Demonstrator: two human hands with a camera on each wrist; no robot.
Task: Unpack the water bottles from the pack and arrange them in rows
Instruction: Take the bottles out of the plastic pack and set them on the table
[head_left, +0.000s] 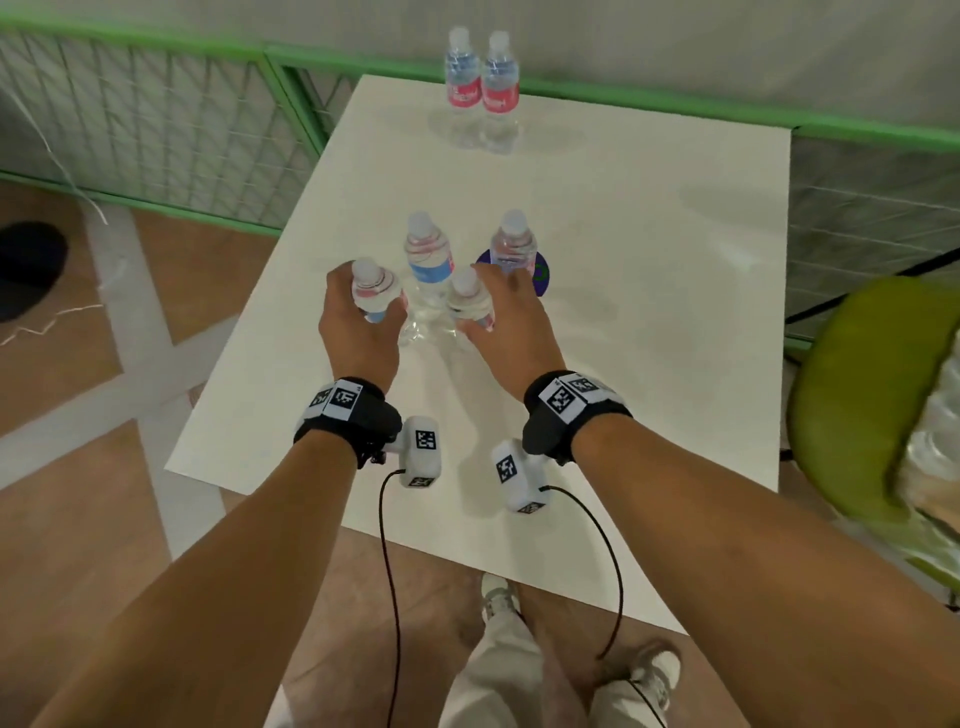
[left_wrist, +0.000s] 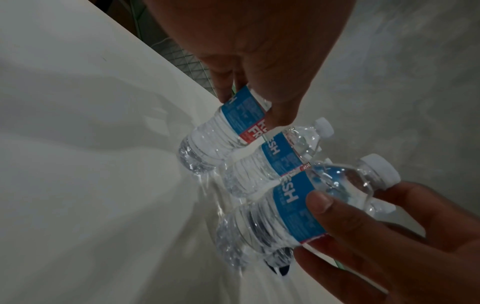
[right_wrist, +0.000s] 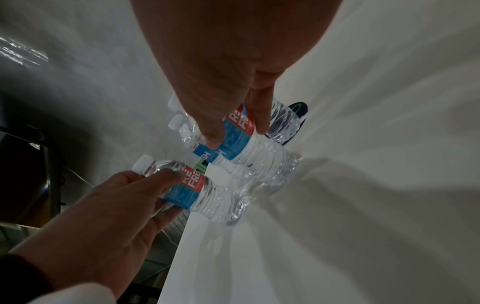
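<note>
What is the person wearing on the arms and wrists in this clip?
Both forearms are bare, no sleeves. Each wrist carries a black band topped with white square tags printed with black-and-white coded markers: left band, right band. A white boxy module with the same markers hangs below each wrist, left, right, each trailing a thin black cable.

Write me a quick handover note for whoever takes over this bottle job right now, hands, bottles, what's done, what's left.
Left hand grips the near-left bottle; right hand grips the near-right bottle.
Two more bottles stand just behind them, the right one on a dark disc.
Done: far pair of bottles stands side by side at the white table's far edge.
Left: line up the four near bottles in rows. No pack wrap plainly visible on the table.
</note>
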